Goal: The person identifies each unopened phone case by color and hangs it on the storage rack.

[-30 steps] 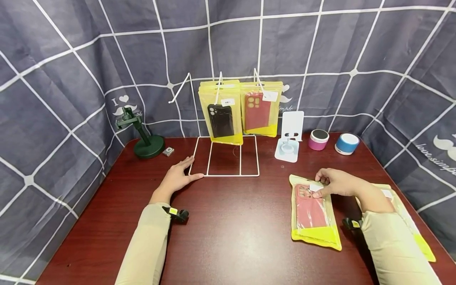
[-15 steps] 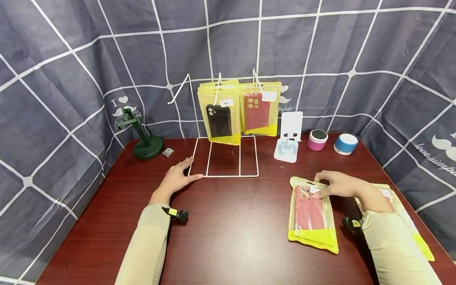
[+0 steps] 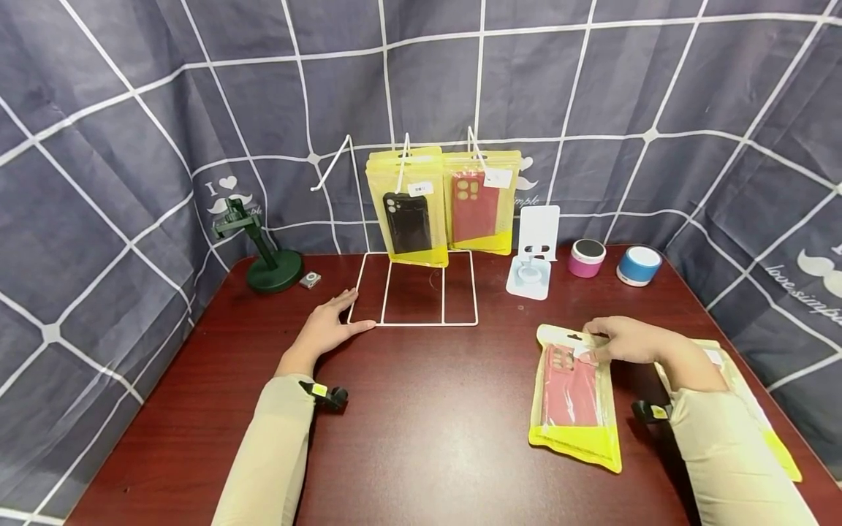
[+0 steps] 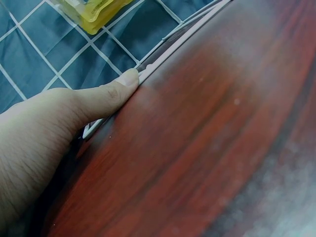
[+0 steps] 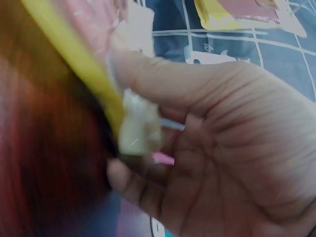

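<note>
My right hand (image 3: 628, 340) pinches the upper right edge of a yellow-bordered clear pouch (image 3: 572, 438) with a red phone case (image 3: 571, 394) inside. In the right wrist view the thumb lies on the front of the pouch and the other fingers curl behind it; that picture is blurred. My left hand (image 3: 327, 326) rests at the front left corner of a white wire display rack (image 3: 427, 324), fingers and thumb extended. The thumb (image 4: 111, 96) touches the rack's front wire in the left wrist view.
On the rack's hooks hang pouches with a black phone case (image 3: 409, 226) and a red one (image 3: 475, 208). Another pouch (image 3: 756, 394) lies under my right forearm. Behind stand a green stand (image 3: 272, 270), a white phone stand (image 3: 536, 241), and pink (image 3: 587, 263) and blue (image 3: 638, 269) round speakers.
The pouch in my right hand has shifted slightly left and toward me at its lower end, tilting a little. My left hand has stayed on the rack.
</note>
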Motion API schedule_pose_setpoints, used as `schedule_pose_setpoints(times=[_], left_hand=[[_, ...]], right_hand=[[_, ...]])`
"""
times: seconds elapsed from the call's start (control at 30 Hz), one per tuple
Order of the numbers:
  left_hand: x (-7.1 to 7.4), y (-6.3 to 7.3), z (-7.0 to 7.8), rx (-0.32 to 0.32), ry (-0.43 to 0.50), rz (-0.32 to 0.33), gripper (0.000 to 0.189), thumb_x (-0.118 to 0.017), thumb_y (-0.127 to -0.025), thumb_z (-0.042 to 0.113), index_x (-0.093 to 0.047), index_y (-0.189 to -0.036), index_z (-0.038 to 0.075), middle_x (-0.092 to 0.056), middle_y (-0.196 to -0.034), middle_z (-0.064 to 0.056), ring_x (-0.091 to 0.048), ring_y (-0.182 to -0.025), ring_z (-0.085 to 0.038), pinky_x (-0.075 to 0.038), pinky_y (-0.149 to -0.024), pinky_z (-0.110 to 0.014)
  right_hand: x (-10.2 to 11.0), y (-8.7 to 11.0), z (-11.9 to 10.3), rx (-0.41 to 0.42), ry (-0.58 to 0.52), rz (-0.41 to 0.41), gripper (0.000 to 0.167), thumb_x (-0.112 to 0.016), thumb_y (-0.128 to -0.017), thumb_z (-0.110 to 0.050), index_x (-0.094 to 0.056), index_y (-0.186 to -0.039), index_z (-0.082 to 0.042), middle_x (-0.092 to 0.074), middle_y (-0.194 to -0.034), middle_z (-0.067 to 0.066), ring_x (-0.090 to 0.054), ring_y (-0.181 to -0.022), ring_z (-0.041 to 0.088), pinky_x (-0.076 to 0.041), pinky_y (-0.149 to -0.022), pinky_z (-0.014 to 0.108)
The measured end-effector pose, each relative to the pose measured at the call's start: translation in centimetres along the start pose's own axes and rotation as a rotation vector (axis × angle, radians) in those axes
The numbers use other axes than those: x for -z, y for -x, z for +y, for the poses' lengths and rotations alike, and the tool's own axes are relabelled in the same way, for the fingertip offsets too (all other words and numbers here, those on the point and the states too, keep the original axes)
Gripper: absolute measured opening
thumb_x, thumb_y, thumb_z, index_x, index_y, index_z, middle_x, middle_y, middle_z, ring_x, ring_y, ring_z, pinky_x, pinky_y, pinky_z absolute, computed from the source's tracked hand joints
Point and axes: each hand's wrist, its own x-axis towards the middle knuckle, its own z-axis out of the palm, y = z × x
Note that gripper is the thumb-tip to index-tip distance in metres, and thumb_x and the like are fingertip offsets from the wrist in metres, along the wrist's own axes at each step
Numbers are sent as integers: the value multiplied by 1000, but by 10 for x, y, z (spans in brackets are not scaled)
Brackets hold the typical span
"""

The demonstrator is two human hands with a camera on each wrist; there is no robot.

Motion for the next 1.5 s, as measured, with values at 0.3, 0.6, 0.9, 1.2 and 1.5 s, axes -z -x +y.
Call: schedule_pose_setpoints(times=[0.3,0.6,0.9,1.2,1.5], left_hand=[[-2,2,-3,0,-3,-2,98,-63,-82,76,-41,-156,15,-35,-161,-8,-29,-148,-34,-27,-117,-56],[-2,3,-2,9,3,-4,97,-64,-83,74,-41,-156,15,-35,-161,-9,-29,-149,-34,-27,-117,-56],[-2,4,-1,9,14,1,95,-66,-83,72,-41,-155,14,-35,-161,-9,-29,-149,-34,-26,-117,-57],[0,4,0,12,17,3,97,-65,-82,73,-41,-155,14,-35,-161,-9,-29,-149,-34,-27,-117,-57],[0,0,0,12,9,1,99,-62,-81,77,-40,-156,16,-34,-161,-7,-28,-149,-33,-26,-117,-56]], right_hand=[[8,1,-4,120,-430,180,21,-69,-96,-11,-62,-115,-5,-73,-88,9,-71,-76,19,-59,-68,36],[10,-1,-47,261,-915,595,27,-68,-91,9,-73,-115,-2,-76,-98,6,-72,-83,13,-59,-74,25],[12,-4,-97,320,-865,859,28,-78,-83,7,-73,-110,6,-77,-89,6,-73,-71,13,-59,-64,24],[21,-25,-145,318,-865,902,28,-83,-81,-2,-74,-107,5,-76,-85,9,-73,-65,14,-59,-61,27],[34,-46,-190,420,-917,971,28,-85,-80,-5,-75,-103,6,-76,-85,9,-74,-66,17,-59,-61,27]])
